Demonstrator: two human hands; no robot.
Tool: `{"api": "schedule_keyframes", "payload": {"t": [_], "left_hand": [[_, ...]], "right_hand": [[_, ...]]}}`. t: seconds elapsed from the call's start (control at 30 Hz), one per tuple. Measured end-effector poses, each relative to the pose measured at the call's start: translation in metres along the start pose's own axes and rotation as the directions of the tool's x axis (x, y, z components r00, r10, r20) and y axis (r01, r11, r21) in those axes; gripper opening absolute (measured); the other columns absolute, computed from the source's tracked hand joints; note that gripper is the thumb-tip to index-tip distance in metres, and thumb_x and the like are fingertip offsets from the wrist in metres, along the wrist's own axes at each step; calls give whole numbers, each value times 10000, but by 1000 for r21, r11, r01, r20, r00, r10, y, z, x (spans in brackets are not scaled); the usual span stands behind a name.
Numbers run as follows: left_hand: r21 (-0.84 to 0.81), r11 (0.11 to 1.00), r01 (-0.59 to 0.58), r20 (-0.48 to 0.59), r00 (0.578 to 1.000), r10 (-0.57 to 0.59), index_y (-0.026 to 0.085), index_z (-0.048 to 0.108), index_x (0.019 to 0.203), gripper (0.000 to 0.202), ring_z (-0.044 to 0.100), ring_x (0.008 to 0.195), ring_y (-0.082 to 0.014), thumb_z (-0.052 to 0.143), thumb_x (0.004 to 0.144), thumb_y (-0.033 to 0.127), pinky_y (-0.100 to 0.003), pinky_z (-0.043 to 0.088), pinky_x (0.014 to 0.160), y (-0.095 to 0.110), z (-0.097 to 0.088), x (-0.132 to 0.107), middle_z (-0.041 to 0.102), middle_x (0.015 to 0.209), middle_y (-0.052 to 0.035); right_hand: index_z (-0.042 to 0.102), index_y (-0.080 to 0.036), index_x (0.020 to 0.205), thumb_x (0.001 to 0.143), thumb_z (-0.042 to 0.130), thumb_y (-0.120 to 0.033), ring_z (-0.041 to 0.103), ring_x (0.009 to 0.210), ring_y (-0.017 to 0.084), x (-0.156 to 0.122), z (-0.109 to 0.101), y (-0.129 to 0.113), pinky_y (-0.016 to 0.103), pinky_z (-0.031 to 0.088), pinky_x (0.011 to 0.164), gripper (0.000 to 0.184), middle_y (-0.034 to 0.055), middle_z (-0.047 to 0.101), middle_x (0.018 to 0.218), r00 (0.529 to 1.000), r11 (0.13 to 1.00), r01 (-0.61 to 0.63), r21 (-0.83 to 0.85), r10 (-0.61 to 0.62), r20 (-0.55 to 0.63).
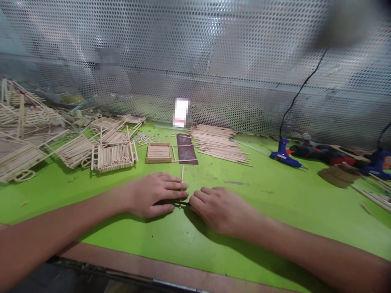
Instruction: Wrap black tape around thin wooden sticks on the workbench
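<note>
A thin wooden stick [182, 174] lies on the green table, pointing away from me. My left hand [155, 193] rests palm down with its fingers stretched across that stick, pinning it to the surface. Across the near part of the stick runs a thin dark blade [182, 202]. My right hand [224, 209] is closed around the blade's right end, and its grip hides the rest. A short end of the stick shows just on my side of the blade. Whether the blade has cut into the wood I cannot tell.
Beyond my hands are a small stick-built frame [159, 152], a dark flat plate [190, 154] and a pile of sticks [218, 140]. Stick-built models [114, 156] crowd the left. A blue glue gun [285, 154] and a brown tape roll [339, 176] are at right. Perforated metal sheeting [195, 49] stands behind.
</note>
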State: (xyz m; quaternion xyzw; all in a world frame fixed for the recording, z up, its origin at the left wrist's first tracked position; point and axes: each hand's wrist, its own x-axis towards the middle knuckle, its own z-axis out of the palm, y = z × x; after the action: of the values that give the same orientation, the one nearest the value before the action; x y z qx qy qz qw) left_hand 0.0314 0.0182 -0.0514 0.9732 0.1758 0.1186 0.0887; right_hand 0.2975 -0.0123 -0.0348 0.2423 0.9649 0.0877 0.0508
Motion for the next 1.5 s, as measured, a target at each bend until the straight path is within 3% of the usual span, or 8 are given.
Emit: {"api": "schedule_keyframes", "payload": {"t": [0.13, 0.27, 0.43, 0.9, 1.07, 1.17, 1.27, 1.5], "left_hand": [[113, 994, 3, -94, 996, 7, 145, 677, 1180, 344, 652, 1041, -283, 501, 1040, 406, -470, 461, 1013, 1, 5, 3, 740, 1132, -121], [192, 981, -1, -64, 998, 13, 171, 640, 902, 196, 587, 821, -203, 538, 1040, 264, -372, 447, 811, 6, 8, 10, 697, 877, -48], [248, 968, -23, -53, 998, 38, 185, 572, 791, 170, 543, 768, -198, 624, 953, 183, -366, 376, 681, 11, 7, 12, 656, 802, -36], [186, 981, -61, -73, 994, 76, 200, 522, 757, 189, 519, 710, -201, 600, 912, 126, -373, 388, 652, 5, 4, 4, 628, 757, -37], [211, 976, 53, -77, 996, -38, 184, 598, 865, 149, 589, 798, -228, 555, 978, 272, -380, 444, 736, 4, 6, -4, 672, 857, -71], [126, 986, 114, -79, 991, -104, 160, 643, 1192, 338, 650, 1046, -293, 582, 975, 412, -445, 479, 948, 5, 5, -7, 717, 1197, -122], [33, 996, 83, -21, 996, -83, 209, 529, 1483, 546, 584, 1319, -326, 565, 995, 452, -493, 410, 1130, 4, 3, -7, 589, 1507, -105], [-90, 990, 106, 28, 994, -104, 259, 568, 1488, 492, 526, 1435, -295, 564, 1021, 409, -546, 273, 1266, 0, 5, -7, 600, 1495, -71]], "right_hand": [[585, -173, 972, 967, 547, -162, 533, 727, 197, 0, -1, 0, 339, 321, 601, 40, 50, 651, 867, 1000, 998, -14, 56, 13, 4], [596, -171, 965, 926, 566, -102, 524, 741, 192, 0, 0, 1, 333, 350, 621, 85, 43, 645, 872, 999, 997, -30, 75, 31, -7], [602, -176, 968, 914, 549, -62, 528, 768, 189, 0, 4, 6, 317, 357, 654, 137, 33, 633, 842, 997, 996, 33, 88, -27, -67], [608, -160, 961, 949, 582, -77, 604, 792, 187, 19, 7, 5, 296, 453, 704, 88, 43, 681, 875, 998, 998, 50, 42, -48, -48], [617, -158, 991, 957, 571, -92, 615, 820, 195, 20, 7, 4, 299, 468, 715, 87, 49, 687, 883, 998, 999, 48, -10, -49, -35], [616, -154, 1012, 962, 563, -105, 614, 838, 202, 15, 7, 5, 304, 465, 724, 88, 58, 686, 889, 998, 998, 57, -14, -57, -36], [618, -158, 1004, 957, 555, -113, 603, 815, 199, 8, 7, 10, 309, 447, 720, 90, 57, 688, 884, 997, 998, 65, 14, -64, -47], [624, -165, 970, 969, 559, -121, 596, 799, 203, 7, 2, 14, 324, 399, 699, 78, 58, 702, 865, 997, 997, 71, 41, -69, -43]]}}
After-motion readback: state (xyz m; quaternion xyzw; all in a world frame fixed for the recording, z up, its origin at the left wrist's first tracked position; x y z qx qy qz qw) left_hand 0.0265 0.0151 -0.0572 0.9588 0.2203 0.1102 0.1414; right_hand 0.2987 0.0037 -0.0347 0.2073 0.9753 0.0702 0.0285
